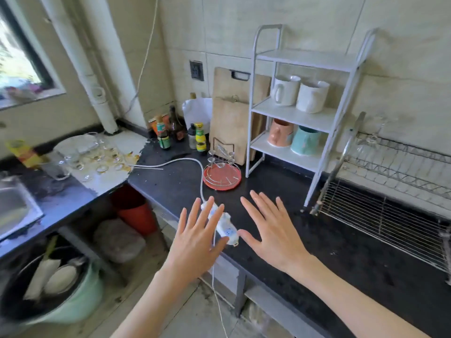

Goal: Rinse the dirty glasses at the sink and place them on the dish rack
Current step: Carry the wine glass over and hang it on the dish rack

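Several clear glasses (97, 157) stand on the pale counter patch at the left, beside a larger glass cup (55, 167). The steel sink (14, 206) shows at the left edge. A wire dish rack (380, 215) sits on the dark counter at the right, with a clear glass (373, 135) on its upper tier. My left hand (197, 237) and my right hand (273, 232) hover above the counter's front edge, fingers spread and straight, holding nothing.
A white power strip (225, 225) with its cord lies between my hands. A red round tray (222, 176), sauce bottles (180, 132), cutting boards (231, 118) and a white shelf (305, 113) with mugs stand behind. Below the counter are a red bucket (136, 211) and a green basin (73, 306).
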### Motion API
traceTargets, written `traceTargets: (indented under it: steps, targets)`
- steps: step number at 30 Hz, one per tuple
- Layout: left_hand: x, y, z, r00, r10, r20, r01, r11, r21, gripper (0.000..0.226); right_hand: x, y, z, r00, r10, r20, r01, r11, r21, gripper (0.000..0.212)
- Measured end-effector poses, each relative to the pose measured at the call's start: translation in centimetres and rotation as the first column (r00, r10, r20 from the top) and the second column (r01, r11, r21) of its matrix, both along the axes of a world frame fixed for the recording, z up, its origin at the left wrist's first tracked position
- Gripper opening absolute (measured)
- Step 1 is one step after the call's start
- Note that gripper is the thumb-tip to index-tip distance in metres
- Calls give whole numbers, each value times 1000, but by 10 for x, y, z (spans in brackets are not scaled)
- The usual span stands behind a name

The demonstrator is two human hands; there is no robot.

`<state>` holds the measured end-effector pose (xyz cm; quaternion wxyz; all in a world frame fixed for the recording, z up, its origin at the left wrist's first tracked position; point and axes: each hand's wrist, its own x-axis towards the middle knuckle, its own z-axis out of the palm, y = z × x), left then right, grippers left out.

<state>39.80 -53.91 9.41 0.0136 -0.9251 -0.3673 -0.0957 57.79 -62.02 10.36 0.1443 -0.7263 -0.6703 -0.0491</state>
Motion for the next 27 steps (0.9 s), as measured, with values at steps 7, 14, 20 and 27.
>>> traceTargets:
  steps: [7,14,20,27]
  targets:
    - [-143,37,7,945,326,-8,-326,945,34,67,-123,88,10,946,324,-21,-322,943,80,64]
    - [-238,112,14,826,564,1,-563,824,63,66,-210,213,13,868,497,-9,-495,865,81,64]
    - [-280,189,16,743,670,12,-670,743,3,71,-252,321,16,837,547,9,-547,837,21,63]
    - [-298,274,-5,728,685,-14,-685,727,-41,73,-266,423,3,824,565,-28,-566,824,-34,66]
